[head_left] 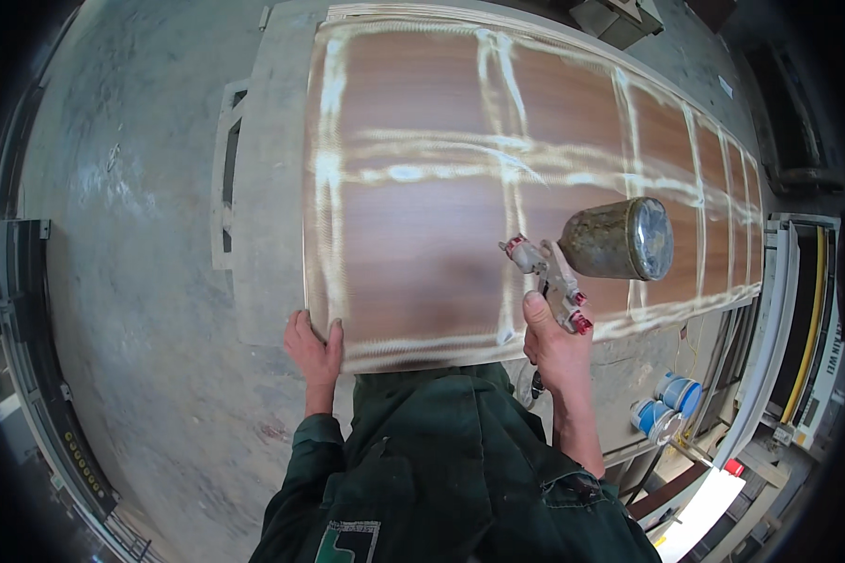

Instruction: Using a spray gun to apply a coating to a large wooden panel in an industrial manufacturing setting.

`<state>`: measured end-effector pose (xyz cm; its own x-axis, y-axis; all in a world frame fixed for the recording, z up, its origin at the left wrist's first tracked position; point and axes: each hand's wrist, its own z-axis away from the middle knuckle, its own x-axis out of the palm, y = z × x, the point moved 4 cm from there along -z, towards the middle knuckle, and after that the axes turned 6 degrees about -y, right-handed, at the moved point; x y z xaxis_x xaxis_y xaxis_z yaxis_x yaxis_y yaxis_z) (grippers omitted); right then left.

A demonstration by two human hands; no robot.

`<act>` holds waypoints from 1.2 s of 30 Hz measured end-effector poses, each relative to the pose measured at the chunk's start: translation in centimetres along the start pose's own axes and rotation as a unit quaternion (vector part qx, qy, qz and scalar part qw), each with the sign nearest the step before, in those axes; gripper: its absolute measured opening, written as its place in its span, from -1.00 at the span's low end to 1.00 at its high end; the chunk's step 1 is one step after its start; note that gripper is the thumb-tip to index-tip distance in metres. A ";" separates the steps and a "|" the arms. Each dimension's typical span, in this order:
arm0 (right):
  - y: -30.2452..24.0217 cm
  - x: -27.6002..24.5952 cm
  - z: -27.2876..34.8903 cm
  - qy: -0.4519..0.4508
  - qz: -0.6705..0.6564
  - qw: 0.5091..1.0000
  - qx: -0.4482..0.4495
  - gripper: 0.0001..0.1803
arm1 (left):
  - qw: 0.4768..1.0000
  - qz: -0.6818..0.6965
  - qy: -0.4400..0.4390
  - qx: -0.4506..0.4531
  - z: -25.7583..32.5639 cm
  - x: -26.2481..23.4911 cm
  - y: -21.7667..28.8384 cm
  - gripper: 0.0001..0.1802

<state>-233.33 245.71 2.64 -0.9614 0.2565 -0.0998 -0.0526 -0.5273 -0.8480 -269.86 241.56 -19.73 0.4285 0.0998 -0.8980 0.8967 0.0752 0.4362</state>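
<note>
In my right hand (556,352) is a spray gun (552,274) with red knobs. Its dirty, cylindrical cup (603,242) sticks out to the right, above a long wood-faced panel (413,225). The gun's nozzle points left over the panel, and no spray shows in the air. Pale, glossy bands run along the panel's edges and cross it in a grid. My left hand (315,347) rests at the near left corner, its thumb apart from the fingers and lying by the panel's edge. How firmly it touches the panel I cannot tell.
Under the panel lies a grey board (272,206), jutting out to its left. Blue-and-white buckets (678,394) stand below on the right, near metal rails and machinery (803,319). A dark machine (47,375) runs along the far left, and a box-like unit (620,21) stands behind the panel.
</note>
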 end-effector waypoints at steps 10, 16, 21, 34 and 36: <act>-0.8 6.8 0.4 -0.073 0.060 0.996 -0.009 -0.30 | 0.999 -0.007 -0.039 -0.019 1.4 1.9 -2.1 -0.25; -1.3 9.5 0.9 -0.128 0.050 0.989 -0.060 -0.26 | 0.999 -0.007 -0.029 -0.016 1.2 2.1 -2.3 -0.27; -1.6 9.9 1.2 -0.141 0.056 0.988 -0.038 -0.26 | 0.999 0.005 -0.029 -0.021 1.1 2.0 -2.2 -0.29; -0.4 6.7 1.1 -0.082 0.041 0.995 -0.040 -0.28 | 1.000 -0.005 -0.019 -0.020 1.1 2.2 -2.4 -0.33; 0.0 6.2 1.1 -0.072 0.060 0.995 -0.044 -0.28 | 1.000 -0.005 -0.016 -0.017 1.1 2.1 -2.2 -0.33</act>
<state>-239.53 246.43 2.61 -0.9884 0.0737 -0.1327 0.0826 -0.4724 -0.8775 -270.83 240.50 -22.70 0.4238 0.0676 -0.9032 0.8966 0.1104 0.4289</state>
